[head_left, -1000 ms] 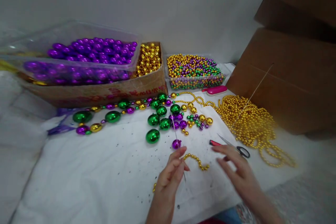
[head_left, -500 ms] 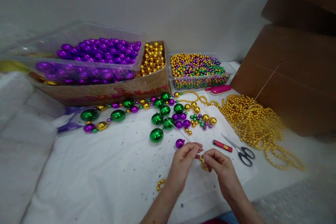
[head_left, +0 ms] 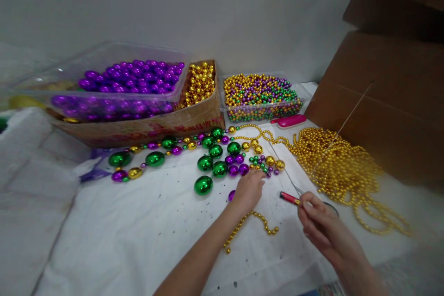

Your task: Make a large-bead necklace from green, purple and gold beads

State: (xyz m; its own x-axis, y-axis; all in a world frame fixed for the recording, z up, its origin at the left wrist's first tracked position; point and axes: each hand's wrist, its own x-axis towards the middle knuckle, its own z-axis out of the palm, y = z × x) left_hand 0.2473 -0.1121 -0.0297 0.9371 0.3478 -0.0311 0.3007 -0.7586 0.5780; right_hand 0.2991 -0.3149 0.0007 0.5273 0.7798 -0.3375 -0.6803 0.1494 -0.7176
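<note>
My left hand is over the cloth with its fingers drawn together at a cluster of small green, gold and purple beads; what its fingertips hold, if anything, is hidden. In my right hand is a long thin wire, slanting up and left. That hand covers most of the scissors and is close beside a red lighter. Below my left wrist lies a short gold bead strand. A purple ball is partly covered by my left forearm.
Large green balls and purple balls lie beyond my left hand. A mixed bead garland stretches left. Behind are a clear purple-bead bin, a cardboard box and a mixed-bead tray. Gold strands heap at right beside a carton.
My hands have moved apart, left forward to the small beads, right to the right near the lighter. The gold strand they held now lies on the cloth. The wire is now in my right hand.
</note>
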